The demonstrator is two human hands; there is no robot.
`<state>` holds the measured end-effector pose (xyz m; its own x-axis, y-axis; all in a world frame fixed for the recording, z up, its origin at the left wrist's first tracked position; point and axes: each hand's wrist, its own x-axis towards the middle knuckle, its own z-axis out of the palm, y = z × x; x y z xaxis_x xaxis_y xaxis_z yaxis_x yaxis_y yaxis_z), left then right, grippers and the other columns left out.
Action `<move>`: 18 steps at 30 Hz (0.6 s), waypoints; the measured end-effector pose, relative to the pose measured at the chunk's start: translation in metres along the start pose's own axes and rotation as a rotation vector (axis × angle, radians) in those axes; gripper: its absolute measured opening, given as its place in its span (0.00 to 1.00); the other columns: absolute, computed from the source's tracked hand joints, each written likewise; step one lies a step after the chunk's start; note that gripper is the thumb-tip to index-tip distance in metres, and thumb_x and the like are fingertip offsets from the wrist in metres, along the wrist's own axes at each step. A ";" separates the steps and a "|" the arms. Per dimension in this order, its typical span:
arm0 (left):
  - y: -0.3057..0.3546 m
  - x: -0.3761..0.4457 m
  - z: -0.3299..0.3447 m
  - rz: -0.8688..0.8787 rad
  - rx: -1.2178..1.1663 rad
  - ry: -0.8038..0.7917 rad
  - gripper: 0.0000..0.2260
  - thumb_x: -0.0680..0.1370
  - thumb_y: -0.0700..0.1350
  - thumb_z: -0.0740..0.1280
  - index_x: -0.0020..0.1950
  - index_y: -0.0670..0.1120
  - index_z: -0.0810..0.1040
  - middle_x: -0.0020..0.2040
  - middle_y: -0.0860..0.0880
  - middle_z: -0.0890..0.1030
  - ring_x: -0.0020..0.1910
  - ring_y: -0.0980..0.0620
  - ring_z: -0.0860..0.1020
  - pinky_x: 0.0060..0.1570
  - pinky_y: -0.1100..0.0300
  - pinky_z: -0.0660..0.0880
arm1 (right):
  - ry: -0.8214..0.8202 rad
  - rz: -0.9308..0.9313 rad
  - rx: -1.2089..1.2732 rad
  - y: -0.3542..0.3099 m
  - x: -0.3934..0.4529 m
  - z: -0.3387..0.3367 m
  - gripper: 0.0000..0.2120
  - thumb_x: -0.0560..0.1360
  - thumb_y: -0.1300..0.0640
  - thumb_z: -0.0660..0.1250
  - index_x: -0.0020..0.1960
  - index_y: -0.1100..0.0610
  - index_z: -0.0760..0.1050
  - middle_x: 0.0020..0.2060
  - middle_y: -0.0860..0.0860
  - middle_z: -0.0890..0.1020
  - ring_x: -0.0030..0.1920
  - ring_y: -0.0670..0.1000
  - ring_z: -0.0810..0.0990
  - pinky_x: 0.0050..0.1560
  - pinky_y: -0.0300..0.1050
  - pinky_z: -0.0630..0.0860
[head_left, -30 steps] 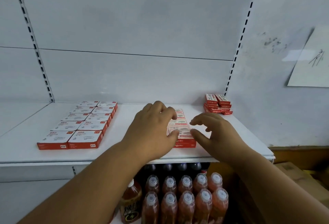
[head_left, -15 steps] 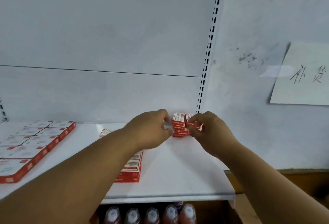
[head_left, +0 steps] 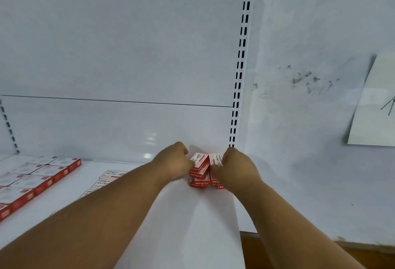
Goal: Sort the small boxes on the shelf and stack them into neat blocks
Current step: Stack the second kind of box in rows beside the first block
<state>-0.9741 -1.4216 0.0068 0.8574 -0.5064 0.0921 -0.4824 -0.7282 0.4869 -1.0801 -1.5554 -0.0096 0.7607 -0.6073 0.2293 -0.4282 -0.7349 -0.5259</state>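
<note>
A: Where is the pile of small red boxes [head_left: 199, 171]?

B: At the back right corner of the white shelf [head_left: 192, 221], about one o'clock from the middle of the view, right against the back panel [head_left: 119, 55]. It is a loose pile of several layers; the top boxes sit tilted and do not line up with those below.

A: And the hands?

B: Both are on it. The left hand [head_left: 173, 163] is curled against the pile's nine o'clock side, fingers bent in and touching the top left box. The right hand [head_left: 237, 167] is curled at the three o'clock side, covering part of the right-hand boxes. Each looks closed onto the boxes, though I cannot tell whether either one is lifting a box or only pressing on it.

A: What lies around them?

B: At eight o'clock from the pile, partly hidden by the left forearm, a row of flat boxes [head_left: 111, 175] lies on the shelf. Farther out at nine o'clock, a block of larger flat boxes [head_left: 36, 180] sits in tidy rows, well apart from the pile. A slotted upright [head_left: 240, 65] rises at twelve o'clock just behind the pile. At three o'clock, on the wall [head_left: 310, 140], hangs a paper sheet [head_left: 376, 102] with handwriting.
</note>
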 end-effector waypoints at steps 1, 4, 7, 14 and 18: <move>0.000 -0.001 -0.001 -0.027 -0.039 0.010 0.22 0.73 0.51 0.71 0.65 0.49 0.72 0.60 0.48 0.78 0.56 0.49 0.76 0.46 0.60 0.68 | -0.013 0.014 0.050 0.002 -0.001 0.000 0.12 0.71 0.49 0.67 0.46 0.54 0.68 0.41 0.50 0.77 0.40 0.53 0.76 0.32 0.43 0.66; -0.001 -0.006 -0.004 -0.100 -0.253 0.023 0.23 0.71 0.44 0.73 0.64 0.48 0.72 0.57 0.46 0.80 0.54 0.48 0.79 0.44 0.60 0.70 | -0.026 0.029 0.164 0.004 -0.007 0.004 0.13 0.69 0.53 0.68 0.49 0.54 0.69 0.44 0.51 0.78 0.41 0.53 0.79 0.32 0.42 0.70; -0.004 -0.017 -0.012 -0.085 -0.445 0.046 0.17 0.72 0.38 0.70 0.60 0.47 0.73 0.49 0.46 0.83 0.40 0.52 0.83 0.33 0.62 0.72 | -0.026 0.014 0.278 0.003 -0.013 0.008 0.13 0.68 0.58 0.68 0.51 0.54 0.69 0.45 0.52 0.80 0.41 0.54 0.81 0.35 0.43 0.75; -0.035 -0.053 -0.045 0.071 -0.407 0.198 0.09 0.74 0.38 0.70 0.45 0.52 0.80 0.43 0.57 0.84 0.36 0.58 0.80 0.32 0.65 0.72 | -0.111 0.041 0.640 -0.015 -0.037 -0.004 0.11 0.71 0.65 0.65 0.45 0.54 0.83 0.37 0.51 0.85 0.35 0.52 0.83 0.34 0.45 0.75; -0.072 -0.076 -0.078 0.095 -0.408 0.231 0.09 0.76 0.42 0.70 0.43 0.56 0.81 0.39 0.61 0.83 0.34 0.57 0.80 0.32 0.63 0.71 | -0.155 -0.004 0.673 -0.050 -0.059 -0.008 0.09 0.74 0.63 0.66 0.46 0.51 0.82 0.36 0.48 0.85 0.28 0.44 0.80 0.24 0.36 0.67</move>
<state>-0.9904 -1.2944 0.0327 0.8527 -0.4125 0.3206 -0.4902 -0.4198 0.7639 -1.1074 -1.4857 0.0095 0.8441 -0.5179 0.1391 -0.0671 -0.3593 -0.9308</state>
